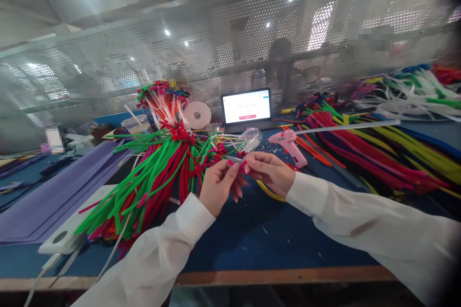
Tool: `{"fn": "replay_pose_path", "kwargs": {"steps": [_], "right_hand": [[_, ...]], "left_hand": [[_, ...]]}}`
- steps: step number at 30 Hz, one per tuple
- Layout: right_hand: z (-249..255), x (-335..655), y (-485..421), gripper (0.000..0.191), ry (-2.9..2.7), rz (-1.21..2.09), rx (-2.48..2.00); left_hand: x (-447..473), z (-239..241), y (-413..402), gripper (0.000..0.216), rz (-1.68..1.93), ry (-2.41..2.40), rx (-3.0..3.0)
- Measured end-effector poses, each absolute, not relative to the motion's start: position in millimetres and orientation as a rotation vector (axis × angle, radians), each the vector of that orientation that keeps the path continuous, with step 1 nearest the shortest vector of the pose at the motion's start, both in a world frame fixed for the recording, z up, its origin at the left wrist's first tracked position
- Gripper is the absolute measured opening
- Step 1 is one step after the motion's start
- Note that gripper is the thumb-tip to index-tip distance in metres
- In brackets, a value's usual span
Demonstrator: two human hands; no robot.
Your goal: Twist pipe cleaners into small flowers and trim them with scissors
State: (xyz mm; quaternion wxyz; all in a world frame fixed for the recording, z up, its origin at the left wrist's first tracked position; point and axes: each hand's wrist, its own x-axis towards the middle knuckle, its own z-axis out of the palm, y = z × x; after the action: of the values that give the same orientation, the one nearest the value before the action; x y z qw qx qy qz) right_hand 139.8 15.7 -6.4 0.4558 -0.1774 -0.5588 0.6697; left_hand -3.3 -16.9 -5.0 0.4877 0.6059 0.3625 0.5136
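My left hand and my right hand meet above the blue table, with thumbs and fingers pinched together. Between their fingertips runs a short piece of pink pipe cleaner, partly hidden by the fingers. A thin pointed metal tip shows just behind the fingertips; I cannot make out what tool it belongs to or whether a hand holds it. Left of my left hand lies a large heap of green pipe cleaners and red ones. A pink glue gun rests just beyond my right hand.
A lit screen with a timer stands at the back, near a white spool and a clear plastic cup. Bundled coloured pipe cleaners cover the right side. Purple sheets and a white power strip lie left.
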Motion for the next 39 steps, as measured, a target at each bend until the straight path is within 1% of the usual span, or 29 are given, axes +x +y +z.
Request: {"fn": "replay_pose_path", "kwargs": {"steps": [9,12,15,17,18,19,20,23,25,26,28,29,30,33,35,36,37,38,39], "right_hand": [[-8,139,17,0.022,-1.286,1.724,-0.441],[-7,139,16,0.025,-1.300,1.733,-0.491],[-6,139,16,0.038,-1.303,1.827,-0.632],[-6,140,17,0.052,-1.395,1.966,-0.752],[-5,140,17,0.056,-1.455,2.031,-0.817],[-5,141,17,0.055,-1.500,2.079,-0.872],[-5,141,17,0.051,-1.528,2.104,-0.898],[-5,142,17,0.029,-1.551,2.103,-0.774],[-6,141,16,0.022,-1.574,2.083,-0.618],[-7,141,16,0.021,-1.597,2.052,-0.559],[-9,140,15,0.020,-1.696,1.879,-0.493],[-10,141,14,0.020,-1.788,1.710,-0.480],[-10,142,14,0.018,-1.901,1.482,-0.476],[-7,147,13,0.017,-2.185,0.620,-0.436],[-5,152,14,0.020,-2.263,0.181,-0.385],[-4,154,15,0.021,-2.283,0.068,-0.364],[-3,156,16,0.020,-2.293,0.033,-0.359],[-3,156,18,0.018,-2.293,0.081,-0.373],[-3,156,19,0.018,-2.284,0.221,-0.399]], "left_hand": [[-2,-5,-21,0.023,1.210,0.878,1.508],[-1,-5,-22,0.022,1.210,0.904,1.568],[-3,-5,-24,0.022,1.221,0.992,1.718],[-7,-4,-24,0.022,1.202,1.087,1.963],[-10,-3,-23,0.021,1.190,1.132,2.150],[-13,-4,-22,0.020,1.182,1.169,2.371],[-16,-4,-21,0.018,1.178,1.183,2.614],[-25,-7,-17,0.014,1.202,1.081,3.242],[-28,-7,-16,0.015,1.152,1.016,3.426],[-29,-6,-17,0.016,1.137,1.020,3.418],[-27,-2,-19,0.015,1.149,1.096,3.190],[-25,0,-21,0.016,1.159,1.138,2.975],[-22,1,-22,0.020,1.162,1.162,2.707],[-13,2,-23,0.027,1.053,1.071,1.840],[-8,1,-20,0.029,0.954,0.970,1.495],[-8,1,-19,0.029,0.922,0.946,1.432],[-8,0,-17,0.029,0.914,0.947,1.443],[-9,1,-17,0.029,0.932,0.973,1.522],[-11,1,-16,0.029,0.969,1.021,1.659]]}}
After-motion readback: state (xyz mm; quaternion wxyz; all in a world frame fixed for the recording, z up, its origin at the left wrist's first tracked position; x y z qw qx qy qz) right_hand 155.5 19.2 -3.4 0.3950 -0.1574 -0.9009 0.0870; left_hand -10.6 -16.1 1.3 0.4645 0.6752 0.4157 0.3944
